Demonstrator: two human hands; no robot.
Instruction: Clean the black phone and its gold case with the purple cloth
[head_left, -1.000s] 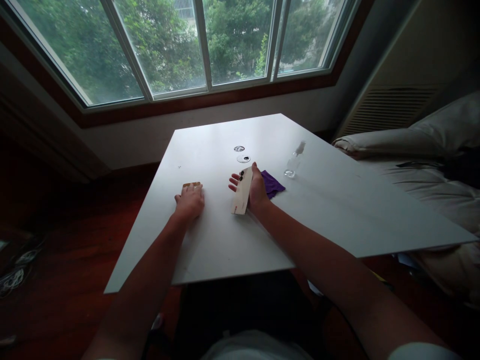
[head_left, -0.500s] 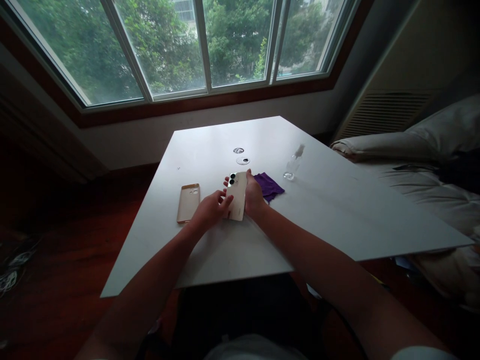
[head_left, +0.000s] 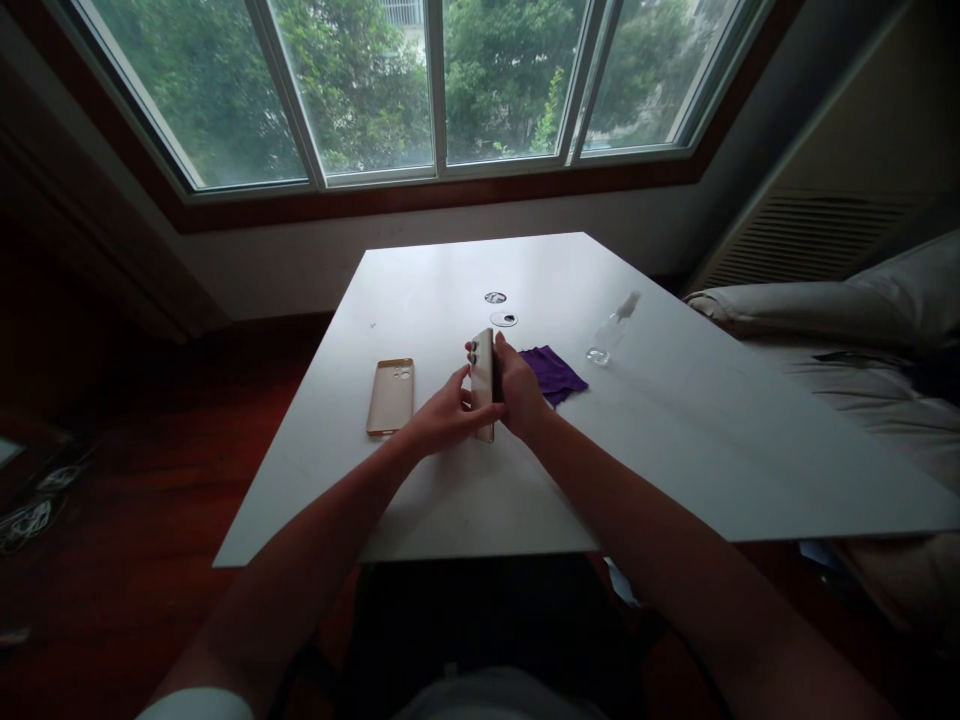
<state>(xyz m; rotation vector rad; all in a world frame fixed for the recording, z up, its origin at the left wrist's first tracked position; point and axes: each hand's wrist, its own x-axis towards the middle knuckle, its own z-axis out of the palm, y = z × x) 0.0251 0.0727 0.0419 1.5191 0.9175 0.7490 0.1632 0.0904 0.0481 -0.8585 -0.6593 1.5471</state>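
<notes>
A gold-beige smartphone (head_left: 482, 370) stands on its edge between my hands, its camera lenses at the upper left and its back turned to the left. My left hand (head_left: 448, 413) grips it from the left, with the thumb across its lower part. Along its right side my right hand (head_left: 520, 386) holds it, some fingertips showing past the far edge. Left of my left hand lies a phone case (head_left: 391, 397) with camera cutouts. A crumpled purple cloth (head_left: 554, 375) rests just right of my right hand.
A clear spray bottle (head_left: 611, 330) stands on the white table (head_left: 697, 440), right of the cloth. Two round pieces, a patterned disc (head_left: 495, 298) and a pale disc (head_left: 504, 319), lie beyond the phone. Behind the table is a window (head_left: 510, 80); bedding (head_left: 847, 300) is at the right.
The phone has turned from showing its back broadly to standing nearly edge-on. My left thumb has shifted right across it. The whole view has moved slightly.
</notes>
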